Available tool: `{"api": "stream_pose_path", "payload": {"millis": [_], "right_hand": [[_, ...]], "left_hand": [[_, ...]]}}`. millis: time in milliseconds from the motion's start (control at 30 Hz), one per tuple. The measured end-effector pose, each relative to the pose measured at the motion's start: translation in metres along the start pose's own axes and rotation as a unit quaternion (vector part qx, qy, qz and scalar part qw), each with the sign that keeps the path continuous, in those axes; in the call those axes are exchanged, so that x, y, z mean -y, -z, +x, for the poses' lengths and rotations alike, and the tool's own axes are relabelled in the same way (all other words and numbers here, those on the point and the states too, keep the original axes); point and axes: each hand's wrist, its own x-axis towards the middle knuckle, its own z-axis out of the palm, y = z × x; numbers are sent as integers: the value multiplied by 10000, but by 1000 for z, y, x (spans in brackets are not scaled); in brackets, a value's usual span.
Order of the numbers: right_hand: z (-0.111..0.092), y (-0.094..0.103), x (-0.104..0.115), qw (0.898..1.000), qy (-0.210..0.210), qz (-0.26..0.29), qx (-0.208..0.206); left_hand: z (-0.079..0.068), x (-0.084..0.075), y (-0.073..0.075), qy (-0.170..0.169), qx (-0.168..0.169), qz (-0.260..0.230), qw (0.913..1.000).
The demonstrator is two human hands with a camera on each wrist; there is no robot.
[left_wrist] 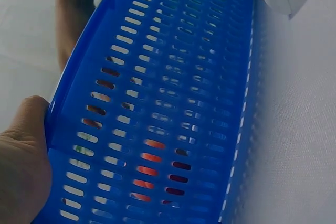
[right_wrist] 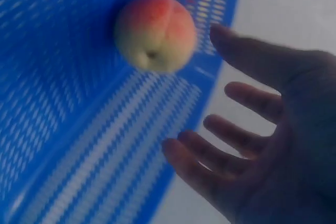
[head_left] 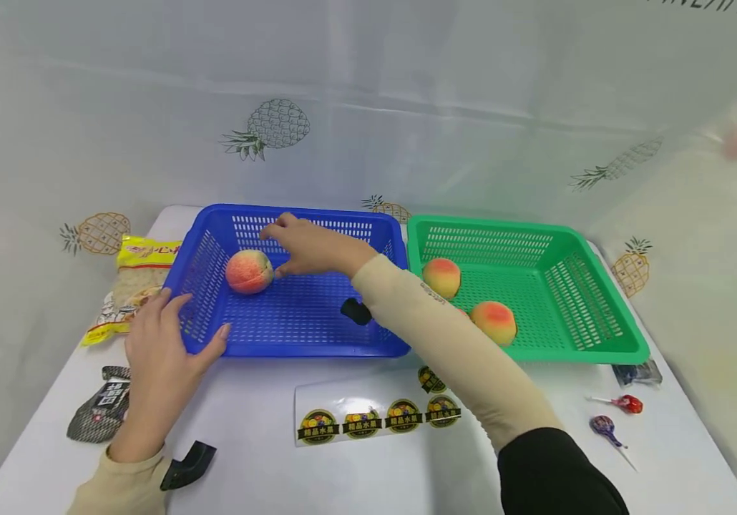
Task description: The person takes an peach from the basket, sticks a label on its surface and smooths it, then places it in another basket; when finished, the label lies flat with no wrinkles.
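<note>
A single peach [head_left: 249, 272] lies toward the left end of the blue basket [head_left: 304, 350]. Over that basket my right hand [head_left: 310, 247] reaches in, fingers spread and apart from the fruit; the right wrist view shows the same gap between the hand [right_wrist: 262, 124] and the peach [right_wrist: 156, 32]. My left hand [head_left: 165, 350] rests at the basket's near left corner, fingers and thumb spread along the rim. In the left wrist view, part of that hand [left_wrist: 23, 166] touches the basket's edge, and red fruit shows through the slots.
Beside the blue basket stands a green basket [head_left: 613, 355] with peaches [head_left: 494, 322], one mostly hidden behind my right sleeve. A sheet of round stickers [head_left: 368, 425] lies in front. A yellow food bag [head_left: 139, 275] and a dark mesh-patterned packet [head_left: 101, 411] lie left; lollipops [head_left: 603, 427] lie right.
</note>
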Motion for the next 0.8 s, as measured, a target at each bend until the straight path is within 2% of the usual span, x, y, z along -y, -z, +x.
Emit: {"api": "stream_pose_path", "payload": {"millis": [133, 300, 433, 633, 700, 800], "right_hand": [[32, -10, 6, 9993, 52, 82, 351], [54, -18, 9, 9977, 70, -79, 673], [59, -19, 14, 9958, -127, -278, 861], [55, -22, 19, 9866, -774, -238, 1415], [55, -24, 19, 9856, -743, -178, 1509], [57, -27, 18, 9883, -385, -338, 1439]], "left_hand": [[1, -7, -4, -94, -11, -55, 9999], [1, -11, -6, -159, -75, -82, 9998], [1, -12, -6, -144, -82, -107, 9998], [-1, -9, -4, -88, -96, -5, 9999], [-1, -7, -2, -64, -121, 38, 9999], [-2, -3, 0, -32, -155, 35, 9999]]}}
